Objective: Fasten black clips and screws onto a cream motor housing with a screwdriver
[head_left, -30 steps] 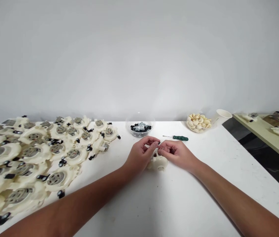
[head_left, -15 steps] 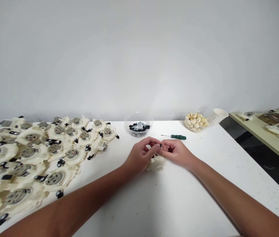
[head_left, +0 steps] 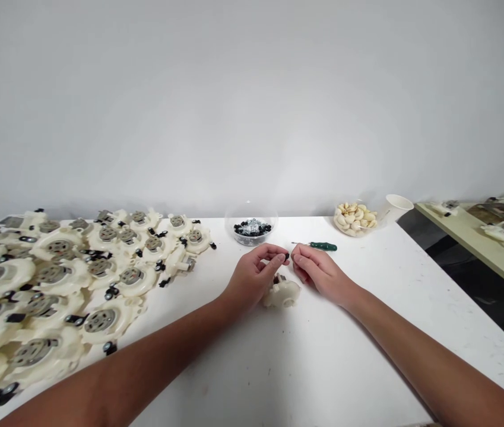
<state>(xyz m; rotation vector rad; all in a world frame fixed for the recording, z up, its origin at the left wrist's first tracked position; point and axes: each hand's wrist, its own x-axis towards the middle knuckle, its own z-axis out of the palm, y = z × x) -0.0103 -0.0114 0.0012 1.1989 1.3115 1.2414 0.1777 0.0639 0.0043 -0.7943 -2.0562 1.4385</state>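
Between thumb and fingertips, my left hand [head_left: 256, 273] pinches a small black part [head_left: 287, 255]. My right hand [head_left: 316, 268] is a short gap to the right of it, thumb pressed to its curled fingers; anything in that pinch is too small to make out. Below and between the hands a cream plastic housing [head_left: 284, 294] rests on the white table [head_left: 243, 367], partly behind my left hand. Beyond the hands stands a clear bowl [head_left: 252, 239] of black and silvery small parts. A green-handled screwdriver [head_left: 323, 246] lies behind my right hand.
Many cream housings with grey metal discs [head_left: 100, 320] cover the table's left side. At the back right are a clear container of cream-coloured pieces [head_left: 355, 219] and a tilted white cup [head_left: 398, 206]. A side table [head_left: 469, 236] at the far right holds more housings.
My hands have moved apart, the right one slightly up and with its fingers more curled. The black part stays in my left fingertips, and more of the housing shows.
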